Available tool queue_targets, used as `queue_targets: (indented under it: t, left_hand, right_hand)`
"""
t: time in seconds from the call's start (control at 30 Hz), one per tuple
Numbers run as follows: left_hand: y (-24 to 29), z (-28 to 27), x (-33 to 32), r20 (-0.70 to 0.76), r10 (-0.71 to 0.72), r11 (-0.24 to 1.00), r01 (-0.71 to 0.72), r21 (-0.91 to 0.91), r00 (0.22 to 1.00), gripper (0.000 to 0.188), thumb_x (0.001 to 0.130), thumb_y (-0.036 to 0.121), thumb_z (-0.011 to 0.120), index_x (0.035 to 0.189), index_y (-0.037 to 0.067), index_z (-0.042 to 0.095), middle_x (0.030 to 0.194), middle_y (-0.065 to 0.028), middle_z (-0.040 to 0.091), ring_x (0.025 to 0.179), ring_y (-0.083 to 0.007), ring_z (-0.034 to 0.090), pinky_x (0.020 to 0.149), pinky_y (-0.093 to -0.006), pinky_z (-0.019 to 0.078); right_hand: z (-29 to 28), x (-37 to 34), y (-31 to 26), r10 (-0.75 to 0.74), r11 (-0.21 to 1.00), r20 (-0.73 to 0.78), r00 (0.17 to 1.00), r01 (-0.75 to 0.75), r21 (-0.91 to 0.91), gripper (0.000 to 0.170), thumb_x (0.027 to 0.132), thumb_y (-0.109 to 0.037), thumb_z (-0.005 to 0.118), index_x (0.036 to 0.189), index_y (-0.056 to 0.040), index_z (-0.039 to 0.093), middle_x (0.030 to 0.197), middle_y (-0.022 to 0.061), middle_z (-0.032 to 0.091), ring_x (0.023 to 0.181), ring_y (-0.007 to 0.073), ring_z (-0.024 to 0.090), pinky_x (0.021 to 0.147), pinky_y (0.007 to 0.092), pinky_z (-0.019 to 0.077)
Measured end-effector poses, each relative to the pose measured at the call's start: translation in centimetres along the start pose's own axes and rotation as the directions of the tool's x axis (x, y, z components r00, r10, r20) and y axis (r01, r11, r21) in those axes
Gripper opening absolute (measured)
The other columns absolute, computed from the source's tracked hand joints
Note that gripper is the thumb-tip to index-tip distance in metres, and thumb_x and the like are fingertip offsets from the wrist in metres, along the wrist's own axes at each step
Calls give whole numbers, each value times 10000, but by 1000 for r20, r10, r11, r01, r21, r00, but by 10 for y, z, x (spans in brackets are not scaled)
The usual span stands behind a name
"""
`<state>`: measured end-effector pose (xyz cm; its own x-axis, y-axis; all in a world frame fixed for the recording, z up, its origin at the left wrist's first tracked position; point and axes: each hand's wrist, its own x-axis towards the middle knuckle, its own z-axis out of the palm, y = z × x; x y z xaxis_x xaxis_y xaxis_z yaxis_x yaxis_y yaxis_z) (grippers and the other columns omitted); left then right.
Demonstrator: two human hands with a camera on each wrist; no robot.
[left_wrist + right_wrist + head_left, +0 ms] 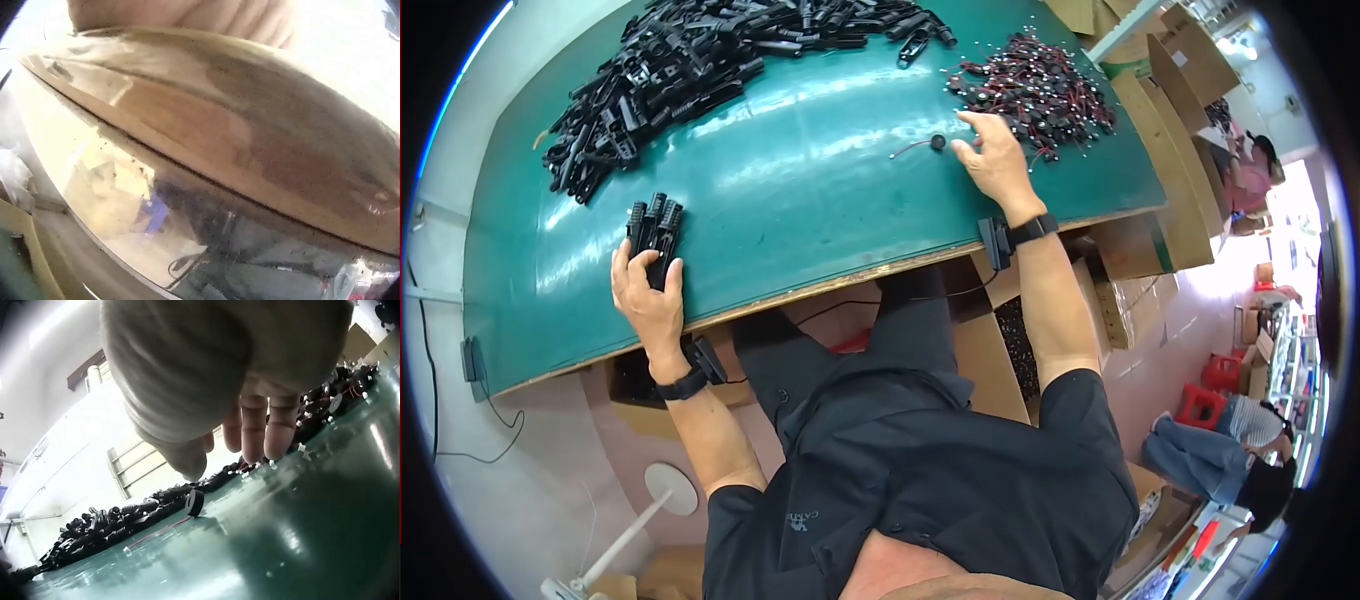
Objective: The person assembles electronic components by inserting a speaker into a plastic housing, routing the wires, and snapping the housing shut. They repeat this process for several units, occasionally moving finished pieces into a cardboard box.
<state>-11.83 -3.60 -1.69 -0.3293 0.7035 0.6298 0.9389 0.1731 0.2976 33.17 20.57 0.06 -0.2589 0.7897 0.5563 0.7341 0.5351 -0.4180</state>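
Dark shirt [1000, 470] nearest, at 6 o'clock; green table [810, 210] beyond. Clock read from head-view centre.

9 o'clock: left hand [648, 300] round the near ends of the bunched black parts [667, 225], fingers curled on one side, thumb on the other; probably keeping them together. Firmness of grip: cannot tell.

10 to 12 o'clock: black pile [660, 90], far side, likely parked within arm's reach.

1 o'clock: loose disc [938, 143] with red lead, on the table, apart from the wired heap [1040, 90]; reads as singled out.

Half past 1: right hand [1000, 172], thumb and forefinger spread just beside the disc, pinching nothing visible. Wired heap just beyond, perhaps kept apart to avoid mixing.

Count: two hands; at least three bunched parts; one loose disc; two piles, pieces too tangled to number.
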Motion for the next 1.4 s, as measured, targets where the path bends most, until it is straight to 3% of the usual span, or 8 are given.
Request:
queue_targets:
  t: [0.2,0.4,0.53,0.8,1.03,1.2,1.37,1.4]
  left_hand:
    - [13,0,-4,-62,13,999,-15,-31,998,303,834,194,858,1081,86,720,1439,-179,616,1397,-412,521,1167,-519,394]
    - [56,-5,-11,-93,71,984,-85,-156,993,285,817,160,853,1060,95,719,1391,-133,644,1382,-382,535,1163,-510,392]
    - [74,9,-14,-46,75,970,-84,-228,996,284,817,156,848,1058,89,714,1357,-124,658,1370,-366,545,1157,-512,397]
    - [71,9,-10,111,71,943,-31,-330,991,304,833,158,834,1093,72,702,1301,-118,677,1322,-345,586,1127,-501,430]
    - [69,9,-8,67,3,923,23,-384,998,344,814,148,844,1113,51,703,1232,-137,714,1238,-363,646,1069,-470,475]
    - [62,10,-12,75,21,897,14,-441,997,367,843,177,840,1149,33,698,1188,-162,727,1176,-385,672,1034,-461,500]
    - [80,21,-12,274,-215,611,348,-711,937,330,967,238,790,1176,6,681,1110,-131,754,1055,-271,706,970,-403,532]
    - [88,26,-13,335,-299,356,430,-829,893,349,1000,233,757,1229,-5,645,1099,-129,750,1031,-227,700,943,-360,539]
  right_hand:
    - [11,8,10,-113,992,281,953,126,-28,349,903,-231,752,1224,-105,702,1137,137,698,1041,379,684,894,466,561]
    - [3,23,-18,-57,975,325,944,123,-185,335,911,-197,755,1219,-75,700,1108,149,708,1010,366,695,886,437,562]
    - [23,55,-71,-204,979,343,917,199,51,370,915,-217,757,1246,-66,692,1136,147,715,1022,362,700,888,438,565]
    - [192,144,-162,-454,887,302,838,395,239,423,919,-249,762,1293,-70,679,1238,155,701,1201,378,638,1017,472,529]
    - [221,164,-200,-217,970,510,833,240,21,340,936,-251,742,1216,-60,711,1245,165,719,1162,364,663,988,466,531]
    - [170,114,-196,-205,966,545,813,77,247,231,915,-214,747,1062,-36,737,960,176,744,896,353,716,804,444,564]
    - [83,-2,-220,-373,837,282,884,189,514,176,873,-168,765,999,-51,727,870,155,689,817,338,709,715,407,572]
    - [78,-20,-226,-384,842,261,885,220,492,193,863,-181,790,999,-60,726,888,147,686,823,337,704,712,408,572]
